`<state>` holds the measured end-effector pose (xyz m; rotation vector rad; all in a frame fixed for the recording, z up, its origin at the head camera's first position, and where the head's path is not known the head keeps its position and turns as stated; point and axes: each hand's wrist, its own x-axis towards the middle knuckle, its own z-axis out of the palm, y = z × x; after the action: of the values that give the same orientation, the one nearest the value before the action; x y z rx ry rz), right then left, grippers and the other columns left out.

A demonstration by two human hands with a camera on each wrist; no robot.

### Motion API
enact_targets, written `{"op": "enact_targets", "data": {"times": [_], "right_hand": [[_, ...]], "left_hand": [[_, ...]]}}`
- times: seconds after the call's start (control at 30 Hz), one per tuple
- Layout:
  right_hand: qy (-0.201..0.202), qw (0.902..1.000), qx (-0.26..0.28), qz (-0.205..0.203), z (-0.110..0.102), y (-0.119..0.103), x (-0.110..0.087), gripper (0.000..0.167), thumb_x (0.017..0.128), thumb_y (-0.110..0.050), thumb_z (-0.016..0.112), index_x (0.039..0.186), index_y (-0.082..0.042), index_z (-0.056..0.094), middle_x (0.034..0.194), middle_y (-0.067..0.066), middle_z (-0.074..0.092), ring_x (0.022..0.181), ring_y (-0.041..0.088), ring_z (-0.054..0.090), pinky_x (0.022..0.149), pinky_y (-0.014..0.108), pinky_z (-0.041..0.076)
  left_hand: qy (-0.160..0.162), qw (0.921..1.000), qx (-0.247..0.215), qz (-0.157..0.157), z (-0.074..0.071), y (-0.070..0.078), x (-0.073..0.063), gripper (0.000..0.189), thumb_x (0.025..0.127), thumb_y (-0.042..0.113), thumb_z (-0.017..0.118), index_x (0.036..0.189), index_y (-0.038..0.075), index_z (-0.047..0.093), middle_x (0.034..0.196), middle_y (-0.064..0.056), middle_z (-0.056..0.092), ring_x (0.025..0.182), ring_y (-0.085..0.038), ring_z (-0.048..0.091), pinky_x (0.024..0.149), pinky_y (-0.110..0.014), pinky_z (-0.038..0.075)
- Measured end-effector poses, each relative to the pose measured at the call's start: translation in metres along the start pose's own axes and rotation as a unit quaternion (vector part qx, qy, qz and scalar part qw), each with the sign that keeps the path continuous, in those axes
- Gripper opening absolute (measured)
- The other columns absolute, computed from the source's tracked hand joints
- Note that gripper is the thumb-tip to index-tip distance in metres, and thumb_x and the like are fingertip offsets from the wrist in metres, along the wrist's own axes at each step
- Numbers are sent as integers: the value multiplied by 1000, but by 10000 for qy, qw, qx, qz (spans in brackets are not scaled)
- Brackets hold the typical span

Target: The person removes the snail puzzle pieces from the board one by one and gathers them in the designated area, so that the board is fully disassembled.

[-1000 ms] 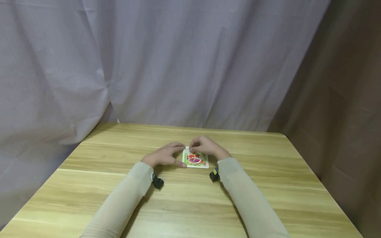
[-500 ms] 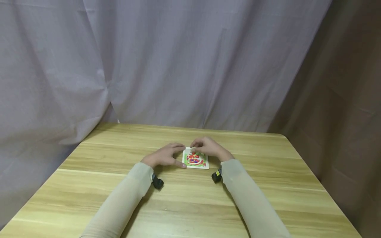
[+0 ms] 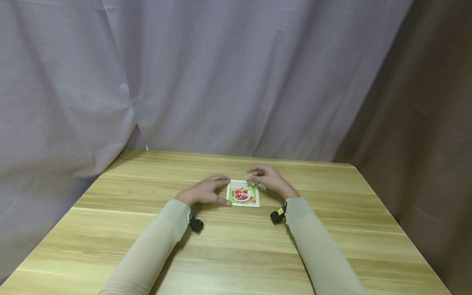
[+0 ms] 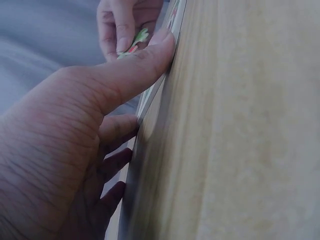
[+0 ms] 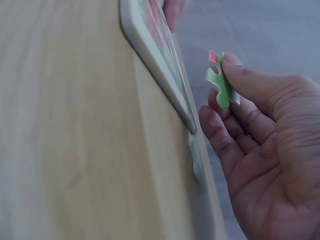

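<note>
A small square jigsaw puzzle with a white frame lies on the table; its picture is red, blue and green, and its upper strip is bare grey. My left hand rests at its left side, thumb on the near corner and fingers stretched to the far corner. Over the far right corner, my right hand pinches a green jigsaw piece with a red tab between thumb and fingers. The piece is raised clear of the frame in the right wrist view. Another pale green piece lies beside the frame's right edge.
The wooden table spreads around the puzzle. A grey curtain hangs behind its far edge, and a darker brown curtain hangs on the right. Black wrist cameras sit at both cuffs.
My right hand has moved right from the puzzle's upper part, and the green piece now shows in its fingers. More of the grey upper strip is visible. My left hand stays in place.
</note>
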<state>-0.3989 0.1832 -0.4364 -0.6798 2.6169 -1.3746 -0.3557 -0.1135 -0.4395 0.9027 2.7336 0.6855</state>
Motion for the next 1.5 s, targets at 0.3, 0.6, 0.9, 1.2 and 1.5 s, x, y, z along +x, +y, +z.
{"op": "enact_targets", "data": {"times": [0.3, 0.6, 0.9, 1.2, 1.5], "right_hand": [[187, 9988, 426, 155, -10, 11, -12, 41, 99, -20, 76, 135, -2, 67, 113, 12, 76, 96, 16, 71, 86, 24, 59], [376, 9971, 618, 234, -11, 15, -16, 42, 100, -24, 75, 135, -3, 67, 111, 11, 75, 93, 17, 70, 80, 22, 58], [759, 9966, 273, 161, -42, 26, -31, 31, 101, -23, 75, 121, 0, 71, 105, 12, 78, 91, 15, 72, 82, 26, 61], [849, 9944, -436, 464, -65, 56, -53, 30, 100, -28, 76, 117, -3, 76, 104, 12, 78, 93, 14, 67, 84, 25, 51], [707, 9930, -818, 467, -63, 57, -54, 25, 100, -33, 75, 114, -13, 80, 114, 7, 79, 104, 16, 68, 97, 34, 51]], "left_hand": [[2, 9999, -48, -91, -1, 1, 0, 101, 85, 63, 80, 165, 17, 39, 174, -5, 32, 161, -32, 27, 132, -58, 23], [102, 9999, -113, -7, 1, 1, -4, 100, 86, 62, 79, 164, 13, 39, 173, -8, 33, 161, -35, 28, 132, -59, 23], [194, 9998, 30, 22, 3, 1, -4, 102, 85, 65, 79, 165, 15, 39, 173, -7, 33, 160, -33, 29, 131, -58, 25], [176, 9998, 2, -63, 8, 1, -7, 101, 86, 65, 77, 165, 16, 38, 174, -6, 32, 161, -32, 28, 132, -57, 24], [200, 9998, -10, -89, 6, 2, -8, 101, 86, 65, 77, 165, 15, 37, 174, -6, 32, 161, -32, 28, 132, -56, 25]]}}
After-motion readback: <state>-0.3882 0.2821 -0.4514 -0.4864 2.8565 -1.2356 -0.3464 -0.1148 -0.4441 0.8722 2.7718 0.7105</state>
